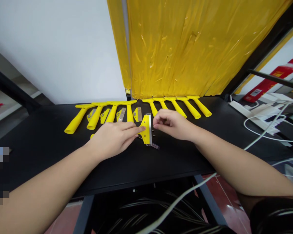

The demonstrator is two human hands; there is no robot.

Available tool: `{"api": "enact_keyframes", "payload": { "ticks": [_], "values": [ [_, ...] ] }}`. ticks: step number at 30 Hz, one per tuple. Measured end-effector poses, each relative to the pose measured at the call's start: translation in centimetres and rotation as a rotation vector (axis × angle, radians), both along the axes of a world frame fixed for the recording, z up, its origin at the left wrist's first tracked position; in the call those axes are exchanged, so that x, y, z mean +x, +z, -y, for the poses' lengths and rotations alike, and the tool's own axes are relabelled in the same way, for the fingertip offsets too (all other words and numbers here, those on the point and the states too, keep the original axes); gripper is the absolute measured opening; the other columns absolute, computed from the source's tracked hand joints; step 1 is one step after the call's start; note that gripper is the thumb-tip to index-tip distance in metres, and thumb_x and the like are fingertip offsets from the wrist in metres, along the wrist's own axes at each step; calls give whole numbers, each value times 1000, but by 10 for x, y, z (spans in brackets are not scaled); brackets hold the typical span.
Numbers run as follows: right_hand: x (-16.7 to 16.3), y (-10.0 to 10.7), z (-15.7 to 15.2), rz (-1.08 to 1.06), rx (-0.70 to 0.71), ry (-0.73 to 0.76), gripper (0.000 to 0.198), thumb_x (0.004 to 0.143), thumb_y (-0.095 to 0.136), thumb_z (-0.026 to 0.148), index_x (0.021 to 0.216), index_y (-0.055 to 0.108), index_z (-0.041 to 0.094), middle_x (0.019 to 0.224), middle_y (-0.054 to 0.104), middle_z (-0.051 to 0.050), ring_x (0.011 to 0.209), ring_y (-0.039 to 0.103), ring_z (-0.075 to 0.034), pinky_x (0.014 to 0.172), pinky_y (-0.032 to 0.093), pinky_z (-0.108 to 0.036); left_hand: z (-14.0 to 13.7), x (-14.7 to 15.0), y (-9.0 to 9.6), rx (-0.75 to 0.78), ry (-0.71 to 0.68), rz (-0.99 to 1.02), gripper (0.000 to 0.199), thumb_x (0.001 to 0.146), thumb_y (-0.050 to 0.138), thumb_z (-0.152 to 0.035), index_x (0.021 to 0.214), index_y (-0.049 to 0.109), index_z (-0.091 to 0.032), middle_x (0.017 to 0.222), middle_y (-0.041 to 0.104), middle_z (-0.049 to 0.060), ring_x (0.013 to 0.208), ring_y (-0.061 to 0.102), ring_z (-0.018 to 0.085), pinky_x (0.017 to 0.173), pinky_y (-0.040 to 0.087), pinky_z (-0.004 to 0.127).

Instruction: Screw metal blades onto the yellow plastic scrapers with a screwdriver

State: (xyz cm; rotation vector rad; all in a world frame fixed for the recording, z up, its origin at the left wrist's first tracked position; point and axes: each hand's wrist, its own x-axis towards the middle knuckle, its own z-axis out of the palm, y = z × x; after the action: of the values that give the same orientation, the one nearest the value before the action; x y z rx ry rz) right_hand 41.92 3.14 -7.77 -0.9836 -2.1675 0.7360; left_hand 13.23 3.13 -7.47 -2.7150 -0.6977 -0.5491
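My left hand (113, 137) grips a yellow scraper (146, 131), its wide head pointing right with a metal blade along the edge. Most of the scraper's handle is hidden under my fingers. Just right of the blade, my right hand (174, 124) is closed with thumb and fingertips together; whatever they may hold is too small to make out. Small dark screws (154, 135) lie on the black table below my right fingertips. A tool with a clear, purplish handle (155, 146), perhaps a screwdriver, lies partly beneath the scraper head.
Several yellow handles (78, 120) line the table's back left, with small yellow blade-holder pieces (137, 114) between them. More yellow handles (193, 109) lie at the back right. White cables (260, 125), white plastic parts (249, 113) and a red bottle (271, 81) crowd the right side.
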Motion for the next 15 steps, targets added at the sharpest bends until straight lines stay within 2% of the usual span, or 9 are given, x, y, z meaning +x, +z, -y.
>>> {"api": "enact_keyframes", "payload": {
  "ticks": [3,6,11,15],
  "values": [
    [-5,-9,-5,-203,-37,-48,9,96,71,30,95,69,22,115,61,-8,95,64,-19,69,57,-31,3,4,-1,10,-46,-2,31,108,54,-26,131,74,-26,111,82,3,88,79,17,70,61,28],
    [-11,-15,-7,-311,-211,28,19,93,76,36,91,66,21,120,60,-8,87,65,-15,69,61,-31,5,6,-2,57,-88,-12,32,109,52,-24,132,74,-27,108,82,3,89,79,17,74,64,28],
    [-16,-14,-7,-486,-480,89,42,82,88,39,92,50,23,89,64,3,74,65,-12,68,61,-29,6,5,-3,151,-111,-26,32,107,55,-22,133,73,-28,105,82,2,88,79,17,77,65,29],
    [-21,-17,-6,-537,-598,102,52,79,90,35,95,41,26,84,65,6,73,66,-12,65,57,-26,6,5,-4,162,-121,-64,37,105,56,-16,137,71,-26,108,82,3,85,78,17,73,65,29]
  ]
}}
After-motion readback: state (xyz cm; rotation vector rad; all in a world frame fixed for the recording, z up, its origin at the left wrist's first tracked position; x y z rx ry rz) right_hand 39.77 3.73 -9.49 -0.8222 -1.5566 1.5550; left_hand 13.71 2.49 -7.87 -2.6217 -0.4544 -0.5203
